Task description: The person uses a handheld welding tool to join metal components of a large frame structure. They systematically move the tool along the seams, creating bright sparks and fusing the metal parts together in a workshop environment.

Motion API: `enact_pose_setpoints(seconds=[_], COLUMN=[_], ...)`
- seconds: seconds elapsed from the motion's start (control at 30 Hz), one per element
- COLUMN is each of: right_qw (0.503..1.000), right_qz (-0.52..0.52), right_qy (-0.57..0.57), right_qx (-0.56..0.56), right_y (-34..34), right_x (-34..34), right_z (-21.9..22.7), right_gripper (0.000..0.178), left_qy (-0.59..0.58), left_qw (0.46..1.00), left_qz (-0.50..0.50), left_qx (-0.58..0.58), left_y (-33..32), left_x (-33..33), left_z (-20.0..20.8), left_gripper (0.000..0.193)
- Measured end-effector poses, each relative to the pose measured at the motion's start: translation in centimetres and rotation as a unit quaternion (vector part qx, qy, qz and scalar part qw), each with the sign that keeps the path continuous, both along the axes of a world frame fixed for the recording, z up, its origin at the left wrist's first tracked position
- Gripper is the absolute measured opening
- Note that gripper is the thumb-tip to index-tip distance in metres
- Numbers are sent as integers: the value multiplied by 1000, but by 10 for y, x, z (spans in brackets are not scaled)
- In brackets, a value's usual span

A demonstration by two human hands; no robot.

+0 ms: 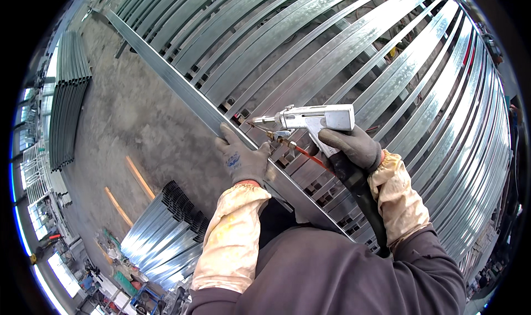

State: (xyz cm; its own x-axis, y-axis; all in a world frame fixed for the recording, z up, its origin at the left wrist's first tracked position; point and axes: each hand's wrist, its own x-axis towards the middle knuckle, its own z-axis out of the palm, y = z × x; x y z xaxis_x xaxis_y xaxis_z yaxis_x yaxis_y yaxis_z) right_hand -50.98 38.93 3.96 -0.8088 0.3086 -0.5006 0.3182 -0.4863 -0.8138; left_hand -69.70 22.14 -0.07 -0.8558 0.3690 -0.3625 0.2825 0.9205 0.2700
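My right hand, in a grey glove, is closed round the grip of a white handheld laser welding gun. The gun's metal nozzle points left, close above the long steel edge rail. A thick black hose runs from its grip down toward my body, and a thin red-orange tube joins brass fittings under the barrel. Just left of the nozzle, my gloved left hand lies against the edge rail, thumb and fingers spread. Long galvanized steel tubes meet that rail in a row.
A stack of bent-looking steel profiles stands at the far left. Another bundle of shiny tubes lies on the concrete floor at lower left, near two wooden strips. Cables show beneath the tube frame.
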Motion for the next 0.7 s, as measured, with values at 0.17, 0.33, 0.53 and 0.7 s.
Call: enact_pose_setpoints(seconds=[0.17,0.33,0.53,0.7], right_qw=[999,997,998,999], right_qz=[-33,-41,-30,-6], right_qy=[-2,-43,-23,14], right_qx=[12,-39,-59,-40], right_y=[-4,7,11,1], right_x=[0,5,9,2], right_z=[-9,9,-2,-8], right_gripper=[34,36,38,36], left_qy=[-24,-9,-22,19], left_qw=[999,996,998,999], left_qz=[-9,-4,21,12], left_qx=[-30,-86,-53,-26], left_y=[7,12,15,4], left_x=[-2,-3,0,2], left_z=[6,4,8,-1], left_gripper=[119,121,119,118])
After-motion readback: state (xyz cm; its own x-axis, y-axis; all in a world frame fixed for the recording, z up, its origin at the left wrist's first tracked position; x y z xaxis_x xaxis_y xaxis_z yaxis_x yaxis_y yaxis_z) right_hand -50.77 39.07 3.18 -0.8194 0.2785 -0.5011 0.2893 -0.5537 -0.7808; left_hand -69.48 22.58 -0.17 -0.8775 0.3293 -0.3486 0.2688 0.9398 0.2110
